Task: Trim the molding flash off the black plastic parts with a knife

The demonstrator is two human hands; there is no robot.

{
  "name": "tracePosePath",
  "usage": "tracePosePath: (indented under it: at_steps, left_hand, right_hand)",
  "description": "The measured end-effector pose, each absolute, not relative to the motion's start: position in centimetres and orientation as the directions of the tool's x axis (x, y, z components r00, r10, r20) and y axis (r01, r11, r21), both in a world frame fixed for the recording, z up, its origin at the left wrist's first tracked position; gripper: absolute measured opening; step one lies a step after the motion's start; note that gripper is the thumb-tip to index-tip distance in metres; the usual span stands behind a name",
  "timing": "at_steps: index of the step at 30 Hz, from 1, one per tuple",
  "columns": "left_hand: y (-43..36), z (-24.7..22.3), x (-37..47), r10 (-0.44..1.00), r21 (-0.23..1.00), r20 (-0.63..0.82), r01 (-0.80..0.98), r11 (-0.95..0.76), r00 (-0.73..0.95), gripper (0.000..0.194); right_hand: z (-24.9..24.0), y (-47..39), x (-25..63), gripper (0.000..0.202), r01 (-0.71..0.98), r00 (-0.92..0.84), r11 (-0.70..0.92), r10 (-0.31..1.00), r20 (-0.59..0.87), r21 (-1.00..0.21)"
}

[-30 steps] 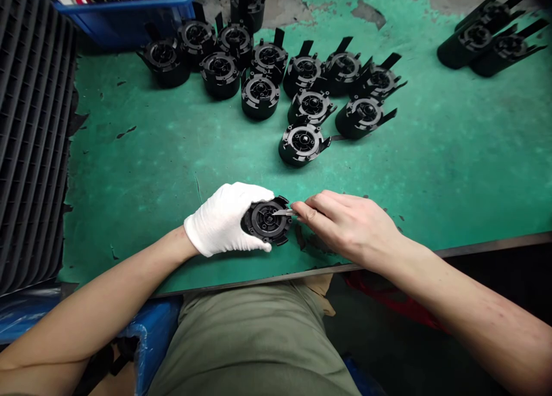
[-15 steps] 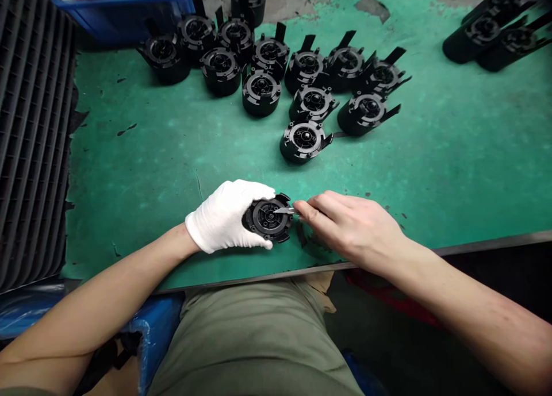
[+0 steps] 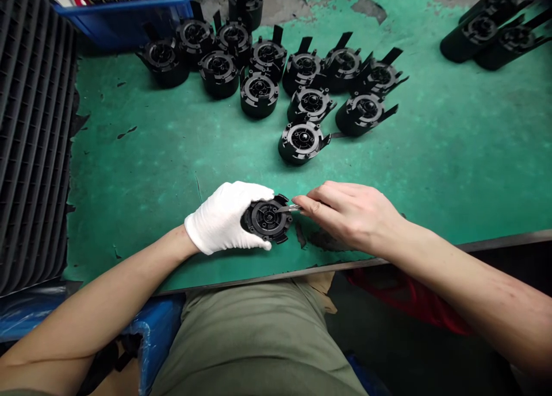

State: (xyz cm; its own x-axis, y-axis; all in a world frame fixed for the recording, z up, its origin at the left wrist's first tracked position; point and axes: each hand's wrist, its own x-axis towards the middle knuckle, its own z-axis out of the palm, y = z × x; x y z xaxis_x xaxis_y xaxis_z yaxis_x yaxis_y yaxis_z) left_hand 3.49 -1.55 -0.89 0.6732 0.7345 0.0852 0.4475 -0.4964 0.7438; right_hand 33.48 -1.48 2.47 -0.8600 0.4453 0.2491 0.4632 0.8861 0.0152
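My left hand (image 3: 226,218), in a white glove, is wrapped round a round black plastic housing (image 3: 269,218) near the table's front edge. The housing's open face, with ribs and rings inside, is turned up toward me. My bare right hand (image 3: 345,212) is closed on a thin craft knife (image 3: 294,208) with a pointed metal blade. The blade's tip lies over the inner ring of the housing; whether it touches cannot be made out. Most of the knife's handle is hidden in my fingers.
Several similar black housings (image 3: 303,140) stand beyond my hands on the green table (image 3: 172,137). More black parts (image 3: 470,34) are at the far right. A blue bin (image 3: 129,22) stands at the back left, beside a black ribbed tray stack (image 3: 34,131).
My right hand has shifted slightly up and its wrist has turned a little, with the knife tip still over the housing. The left hand keeps its hold.
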Motion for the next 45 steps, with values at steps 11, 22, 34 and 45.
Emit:
tracePosePath:
  at_steps: [11,22,34,45]
  left_hand:
    - [-1.6,-0.7,3.7,0.731,0.732,0.121,0.438,-0.523,0.672,0.076]
    - [-1.5,-0.5,3.7,0.725,0.741,0.101,0.435,-0.511,0.681,0.073]
    - [-1.6,-0.5,3.7,0.74,0.748,0.089,0.446,-0.491,0.667,0.073]
    - [-1.7,-0.7,3.6,0.746,0.729,0.112,0.455,-0.511,0.657,0.075]
  right_hand:
    - [2.0,-1.6,33.3,0.025,0.47,-0.854,0.882,0.457,0.249,-0.005]
    - [0.6,-2.0,33.6,0.023,0.508,-0.819,0.861,0.482,0.31,0.003]
    - [1.3,-1.9,33.3,0.026,0.491,-0.836,0.871,0.48,0.265,-0.025]
    - [2.4,-2.5,33.1,0.028,0.464,-0.871,0.881,0.434,0.229,0.095]
